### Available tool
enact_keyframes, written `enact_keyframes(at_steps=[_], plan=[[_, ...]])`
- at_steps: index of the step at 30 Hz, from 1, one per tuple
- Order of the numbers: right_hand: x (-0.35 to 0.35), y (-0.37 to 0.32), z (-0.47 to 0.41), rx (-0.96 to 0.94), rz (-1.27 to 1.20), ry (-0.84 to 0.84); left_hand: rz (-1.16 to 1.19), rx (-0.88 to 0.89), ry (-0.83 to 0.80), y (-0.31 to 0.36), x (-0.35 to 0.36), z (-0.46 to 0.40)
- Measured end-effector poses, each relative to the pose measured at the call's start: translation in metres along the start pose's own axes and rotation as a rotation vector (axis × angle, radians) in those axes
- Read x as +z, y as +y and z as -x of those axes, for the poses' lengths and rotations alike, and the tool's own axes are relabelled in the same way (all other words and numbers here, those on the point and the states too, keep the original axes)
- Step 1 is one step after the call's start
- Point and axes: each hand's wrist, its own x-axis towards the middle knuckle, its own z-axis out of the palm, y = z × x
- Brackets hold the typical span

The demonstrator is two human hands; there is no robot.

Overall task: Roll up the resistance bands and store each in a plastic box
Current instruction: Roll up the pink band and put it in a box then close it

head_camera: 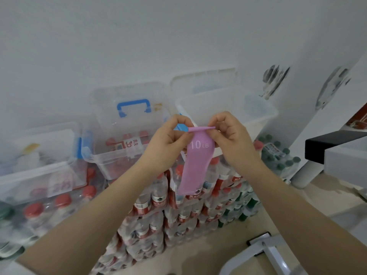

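Pink resistance band (195, 165), marked 10 LB, hangs limp in the air in front of the clear plastic boxes, its top edge already turned into a thin roll. Looks light, thin, floppy and stretchy; probably a bit tacky, and likely to spring open if let go. Best held at the two ends of the roll. Left hand (168, 144) pinches the roll's left end, fingers closed on it. Right hand (230, 135) pinches the right end likewise. Behind: open box (258, 116), empty as far as visible; lidded box (119, 155) with blue handle. Both sit on stacked bottled water (158, 215).
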Motion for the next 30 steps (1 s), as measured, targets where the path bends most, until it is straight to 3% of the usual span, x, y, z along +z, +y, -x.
enact_keyframes(at_steps=[9, 21, 30], plan=[[0.015, 0.005, 0.0, 0.049, -0.077, -0.025, 0.016, -0.032, 0.066, -0.004, -0.012, 0.008], [0.017, 0.006, -0.001, 0.054, -0.02, -0.018, -0.215, -0.047, 0.198, -0.007, -0.009, 0.003], [0.012, -0.001, -0.004, -0.013, 0.049, 0.005, -0.165, -0.01, 0.165, -0.007, -0.007, 0.0]])
